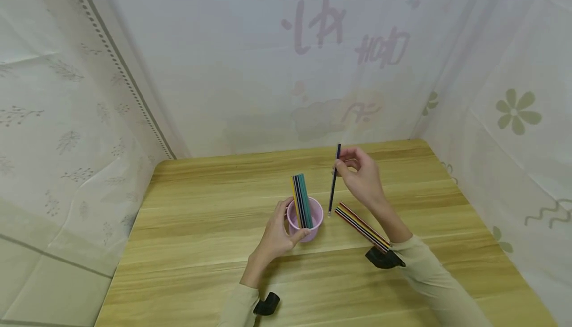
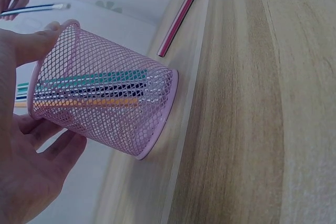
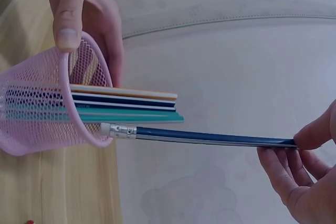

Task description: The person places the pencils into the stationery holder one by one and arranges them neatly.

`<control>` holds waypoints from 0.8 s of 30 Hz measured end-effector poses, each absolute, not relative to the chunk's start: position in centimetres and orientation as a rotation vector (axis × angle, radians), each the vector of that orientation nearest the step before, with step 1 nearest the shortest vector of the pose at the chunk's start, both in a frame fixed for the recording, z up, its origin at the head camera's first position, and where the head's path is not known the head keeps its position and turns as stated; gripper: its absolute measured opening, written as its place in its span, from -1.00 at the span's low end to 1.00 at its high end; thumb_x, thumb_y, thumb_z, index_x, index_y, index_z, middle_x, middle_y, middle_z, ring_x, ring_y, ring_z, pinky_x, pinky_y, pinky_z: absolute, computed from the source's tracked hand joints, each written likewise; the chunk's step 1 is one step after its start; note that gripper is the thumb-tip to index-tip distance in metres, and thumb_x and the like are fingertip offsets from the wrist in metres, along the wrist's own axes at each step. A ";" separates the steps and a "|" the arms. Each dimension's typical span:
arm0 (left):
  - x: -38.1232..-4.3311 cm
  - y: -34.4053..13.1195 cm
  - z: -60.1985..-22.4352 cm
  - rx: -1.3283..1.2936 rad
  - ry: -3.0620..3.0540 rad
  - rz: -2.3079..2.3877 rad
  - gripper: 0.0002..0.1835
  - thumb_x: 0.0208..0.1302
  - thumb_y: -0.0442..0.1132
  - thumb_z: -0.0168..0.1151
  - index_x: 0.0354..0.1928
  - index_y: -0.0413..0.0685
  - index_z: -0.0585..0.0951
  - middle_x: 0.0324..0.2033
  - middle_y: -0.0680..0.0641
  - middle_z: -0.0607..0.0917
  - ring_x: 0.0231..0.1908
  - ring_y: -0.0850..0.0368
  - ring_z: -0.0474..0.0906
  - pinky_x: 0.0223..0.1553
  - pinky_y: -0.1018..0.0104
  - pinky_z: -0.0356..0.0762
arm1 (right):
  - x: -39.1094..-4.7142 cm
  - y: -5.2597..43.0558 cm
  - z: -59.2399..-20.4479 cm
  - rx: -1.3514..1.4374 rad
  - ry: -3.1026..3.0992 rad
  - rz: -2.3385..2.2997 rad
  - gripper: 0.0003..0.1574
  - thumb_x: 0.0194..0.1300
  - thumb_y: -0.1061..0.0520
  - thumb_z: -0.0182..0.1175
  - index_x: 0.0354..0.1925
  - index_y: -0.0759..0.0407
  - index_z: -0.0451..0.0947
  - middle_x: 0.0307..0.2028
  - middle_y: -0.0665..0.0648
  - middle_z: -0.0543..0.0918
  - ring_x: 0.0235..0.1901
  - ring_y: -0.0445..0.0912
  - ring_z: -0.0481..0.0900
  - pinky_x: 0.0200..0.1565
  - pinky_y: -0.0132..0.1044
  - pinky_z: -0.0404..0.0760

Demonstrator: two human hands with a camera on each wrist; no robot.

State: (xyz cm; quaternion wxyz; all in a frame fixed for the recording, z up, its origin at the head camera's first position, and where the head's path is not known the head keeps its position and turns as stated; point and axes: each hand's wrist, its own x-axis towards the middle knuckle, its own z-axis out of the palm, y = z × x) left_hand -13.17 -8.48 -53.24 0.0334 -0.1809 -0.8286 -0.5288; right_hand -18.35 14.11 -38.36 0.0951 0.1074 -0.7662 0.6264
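Note:
My left hand grips a pink mesh pencil cup at its rim, thumb on one side and fingers on the other. Inside the cup lean several pencils, teal, dark blue and yellow-orange, their upper ends above the rim. Between thumb and fingertips, my right hand pinches a dark blue pencil near its upper end. Its white eraser points down, and in the right wrist view it overlaps the cup's rim. A bundle of striped-looking pencils in red, yellow and black lies on the table below my right forearm.
The wood-grain table spreads under everything. Pale printed cloth hangs behind the table and on both sides. Black wrist mounts sit at both sleeves; the right one overlaps the lower end of the pencil bundle.

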 end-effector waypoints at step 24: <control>-13.1 -8.5 -53.1 -0.569 -2.546 -1.700 -0.02 0.09 -0.21 0.57 0.50 0.00 0.22 0.23 -0.08 0.45 0.29 -0.03 0.46 0.33 -0.01 0.53 | -18.8 9.9 -42.1 0.448 -2.345 1.820 -0.79 0.34 0.42 0.22 -0.06 0.41 0.51 -0.21 0.38 0.65 -0.24 0.16 0.70 -0.22 -0.14 0.81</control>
